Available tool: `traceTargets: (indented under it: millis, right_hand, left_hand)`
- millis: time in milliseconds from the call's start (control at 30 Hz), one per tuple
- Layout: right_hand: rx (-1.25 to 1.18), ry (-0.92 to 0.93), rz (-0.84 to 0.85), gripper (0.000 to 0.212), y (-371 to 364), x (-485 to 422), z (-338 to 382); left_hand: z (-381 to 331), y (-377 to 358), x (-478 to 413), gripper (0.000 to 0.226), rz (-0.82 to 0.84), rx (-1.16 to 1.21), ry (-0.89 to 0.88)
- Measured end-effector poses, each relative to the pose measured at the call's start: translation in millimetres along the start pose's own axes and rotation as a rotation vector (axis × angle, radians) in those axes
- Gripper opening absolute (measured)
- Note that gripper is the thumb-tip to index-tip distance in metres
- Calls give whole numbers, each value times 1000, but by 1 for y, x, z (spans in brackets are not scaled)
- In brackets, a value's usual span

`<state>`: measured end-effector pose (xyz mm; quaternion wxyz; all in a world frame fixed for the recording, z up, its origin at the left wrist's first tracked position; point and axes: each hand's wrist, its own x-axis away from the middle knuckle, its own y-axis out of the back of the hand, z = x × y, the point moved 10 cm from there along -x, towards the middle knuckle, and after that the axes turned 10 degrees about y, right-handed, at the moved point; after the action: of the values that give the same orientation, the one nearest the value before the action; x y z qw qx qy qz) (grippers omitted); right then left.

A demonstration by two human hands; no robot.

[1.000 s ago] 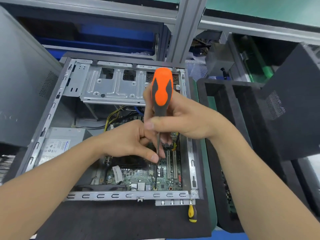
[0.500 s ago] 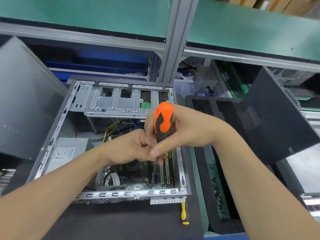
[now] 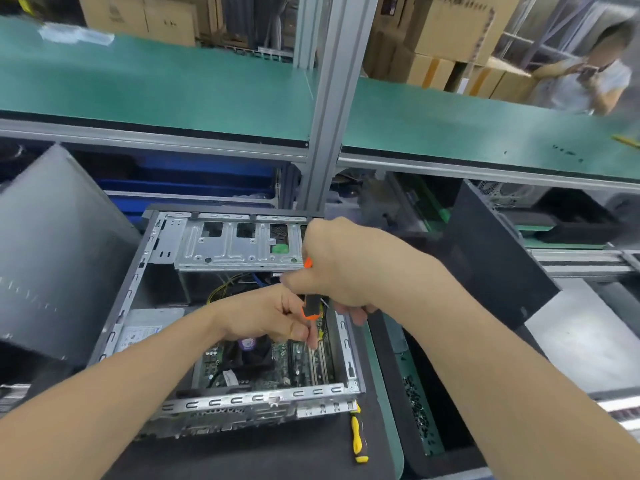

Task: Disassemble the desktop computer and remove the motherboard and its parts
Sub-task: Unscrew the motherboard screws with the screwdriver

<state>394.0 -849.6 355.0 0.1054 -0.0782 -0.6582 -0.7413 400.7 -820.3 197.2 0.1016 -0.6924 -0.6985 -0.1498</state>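
An open desktop case (image 3: 242, 400) lies on its side on a dark mat. Inside it I see the green motherboard (image 3: 277, 368) with a black fan, and a grey power supply (image 3: 145, 327) at the left. A metal drive cage (image 3: 235, 244) spans the far end. My right hand (image 3: 346, 268) grips the orange and black screwdriver (image 3: 311, 306) from above, its handle mostly hidden by my fingers. My left hand (image 3: 273, 317) pinches the screwdriver's shaft just above the board's slots. The tip is hidden.
A yellow-handled screwdriver (image 3: 356, 438) lies on the mat by the case's near right corner. A removed grey side panel (image 3: 52, 258) leans at the left. A black foam tray (image 3: 419, 410) with small screws stands at the right, with a dark panel (image 3: 491, 258) beyond. Another person (image 3: 588, 74) stands far right.
My view tilted up, showing the green shelf and boxes. My right hand closed down over the screwdriver handle, covering most of the orange. Both hands moved toward the case's far right.
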Motion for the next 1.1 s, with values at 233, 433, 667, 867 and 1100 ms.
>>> traceTargets:
  millis: [233,433,667,867,1100]
  right_hand:
    - [-50,139,92,27,-3,17,6]
    - [-15,274,208,13,-4,28,10]
    - [137,355,274,38,-12,31,24]
    - [99,331,199,26,-4,34,28]
    - [242,-26,115,43,-7,15,17]
  left_hand:
    - [-5,-2,0,25,10,-70,24]
    - [-22,3,0,65,-16,49,-63]
    - [-42,2,-1,30,-59,32,-82]
    - [-50,-3,2,34,-35,-7,-97]
    - [-41,-3,6,87,20,40,-41]
